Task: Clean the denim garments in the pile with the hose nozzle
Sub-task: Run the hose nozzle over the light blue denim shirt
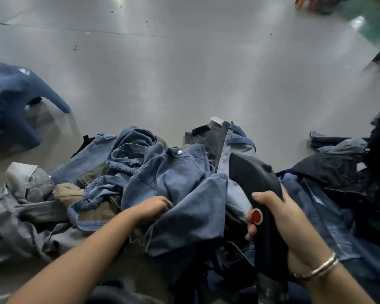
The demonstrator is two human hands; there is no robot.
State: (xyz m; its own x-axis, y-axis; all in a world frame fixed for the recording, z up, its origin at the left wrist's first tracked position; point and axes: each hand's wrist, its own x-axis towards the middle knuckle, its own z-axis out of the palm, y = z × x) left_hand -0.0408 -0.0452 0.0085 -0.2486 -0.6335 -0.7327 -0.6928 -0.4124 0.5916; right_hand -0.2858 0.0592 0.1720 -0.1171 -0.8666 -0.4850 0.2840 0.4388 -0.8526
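- Nearest the camera, a dark corrugated hose [270,290] is seen at the bottom edge, joined to the base of the hose nozzle [258,194].
- The hose nozzle, black with a broad flat head and a red button [256,216] on its handle, is gripped by the right hand [281,218]; the fingers are wrapped fully round the handle, the thumb is laid along its upper part, and the head is held up over the clothes, tilted away from the camera.
- Silver bangles [323,267] are worn on the right wrist.
- The left hand [154,207] is reached forward into the pile of denim garments [140,172]; its fingers are curled shut on a fold of a blue denim shirt [180,183], which is bunched just left of the nozzle.
- A metal snap [179,152] is visible near the shirt's collar.
- Grey and tan garments [37,207] are heaped on the left of the pile, and darker navy pieces [329,172] on the right.
- A white tag [216,120] is stuck up at the far edge of the pile.
- Beyond the pile, a bare grey floor [184,73] is spread out.
- A separate blue garment [13,102] is seen at the left, apart from the pile and blurred.
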